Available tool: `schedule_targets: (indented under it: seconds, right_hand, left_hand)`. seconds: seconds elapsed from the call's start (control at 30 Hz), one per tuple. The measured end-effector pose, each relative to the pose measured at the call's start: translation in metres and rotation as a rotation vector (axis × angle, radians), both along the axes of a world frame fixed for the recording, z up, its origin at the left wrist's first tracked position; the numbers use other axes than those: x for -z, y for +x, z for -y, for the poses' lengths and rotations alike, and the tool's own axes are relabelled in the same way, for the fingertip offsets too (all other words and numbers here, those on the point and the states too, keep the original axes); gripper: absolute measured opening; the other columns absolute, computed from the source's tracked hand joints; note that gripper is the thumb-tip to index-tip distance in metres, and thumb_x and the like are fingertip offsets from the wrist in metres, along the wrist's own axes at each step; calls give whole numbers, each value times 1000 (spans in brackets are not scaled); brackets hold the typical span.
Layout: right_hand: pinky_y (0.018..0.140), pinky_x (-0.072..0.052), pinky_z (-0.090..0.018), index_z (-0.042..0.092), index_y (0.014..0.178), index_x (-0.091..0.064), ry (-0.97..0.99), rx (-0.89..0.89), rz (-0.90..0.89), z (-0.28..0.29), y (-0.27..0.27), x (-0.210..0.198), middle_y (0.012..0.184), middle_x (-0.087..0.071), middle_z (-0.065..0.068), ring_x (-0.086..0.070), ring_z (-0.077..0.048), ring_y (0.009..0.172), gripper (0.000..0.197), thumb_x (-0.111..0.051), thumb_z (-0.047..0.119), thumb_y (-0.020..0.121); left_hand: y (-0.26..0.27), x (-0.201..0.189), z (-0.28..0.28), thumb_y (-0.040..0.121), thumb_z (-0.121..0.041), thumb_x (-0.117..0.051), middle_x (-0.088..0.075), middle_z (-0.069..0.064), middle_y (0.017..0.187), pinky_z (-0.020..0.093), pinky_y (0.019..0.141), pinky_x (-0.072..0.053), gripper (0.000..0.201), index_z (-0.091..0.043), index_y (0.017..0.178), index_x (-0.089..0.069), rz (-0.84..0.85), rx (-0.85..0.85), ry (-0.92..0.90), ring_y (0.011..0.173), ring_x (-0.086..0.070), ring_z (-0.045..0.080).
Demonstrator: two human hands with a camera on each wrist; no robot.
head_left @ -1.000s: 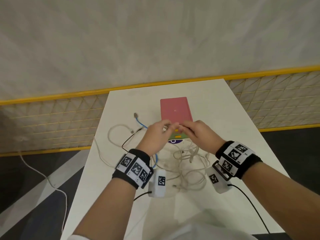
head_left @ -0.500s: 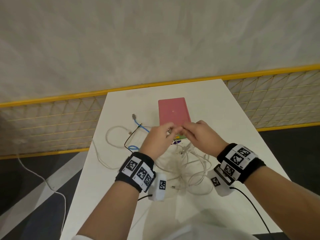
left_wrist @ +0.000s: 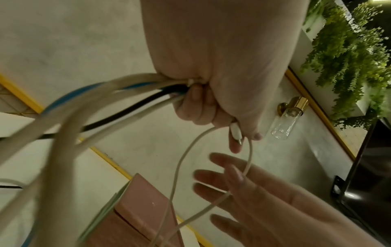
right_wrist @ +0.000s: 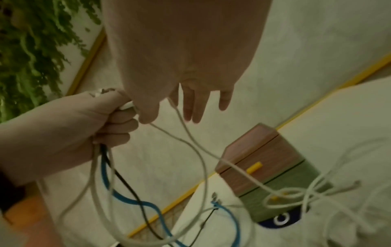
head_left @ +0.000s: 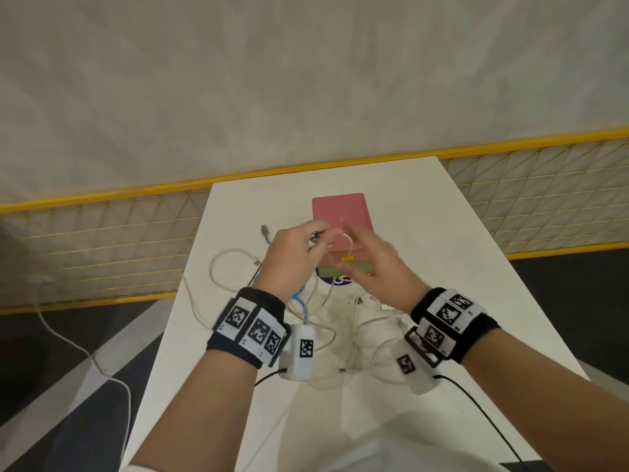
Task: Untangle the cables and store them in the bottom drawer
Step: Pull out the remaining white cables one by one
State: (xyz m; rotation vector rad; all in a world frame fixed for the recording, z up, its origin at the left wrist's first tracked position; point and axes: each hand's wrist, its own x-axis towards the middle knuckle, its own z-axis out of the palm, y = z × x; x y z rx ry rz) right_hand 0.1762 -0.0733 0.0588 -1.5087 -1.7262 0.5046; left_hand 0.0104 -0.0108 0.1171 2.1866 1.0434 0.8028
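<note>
Hands higher — four cables bunched.

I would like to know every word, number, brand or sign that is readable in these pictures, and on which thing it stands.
No readable words or numbers anywhere.
Black-and-white square code markers on the black wristbands: patterns only, no text.
Dark blue round sticker with a white ring under the pink and green drawer box: a mark, mostly hidden, not legible.

both hands hold a white cable loop above the pink box.
</note>
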Motion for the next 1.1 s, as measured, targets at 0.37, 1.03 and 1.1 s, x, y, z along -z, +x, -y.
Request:
schedule_targets:
  seconds: [0.37, 1.03, 1.1]
  right_hand:
    - [63, -36, -20, 13, 90, -54, -170, 3, -51, 6, 13, 15, 68, -48, 8, -45, -3, 60, 22, -35, 15, 101]
    - [67, -39, -21, 26, 82, -53, -194, -35, -79, 9, 23, 9, 71, -50, 10, -45, -4, 64, 25, -38, 21, 101]
    - [61, -34, -14, 22, 84, -53, -155, -34, -47, 8, 19, 3, 69, -48, 11, -44, -1, 61, 23, -39, 17, 101]
  left_hand:
    - [-32, -4, -7, 96, -49, -49, -67, 1, 73, 35, 66, -54, 39, -43, 134, -45, -66, -323, 172, 70, -66, 25]
    - [-14, 5, -4, 95, -51, -49, -58, -5, 62, 30, 58, -48, 36, -40, 129, -47, -39, -258, 122, 60, -59, 19]
    - [-2, 11, 5, 93, -56, -49, -62, -4, 66, 27, 55, -44, 45, -47, 136, -40, -183, -66, 59, 55, -55, 9]
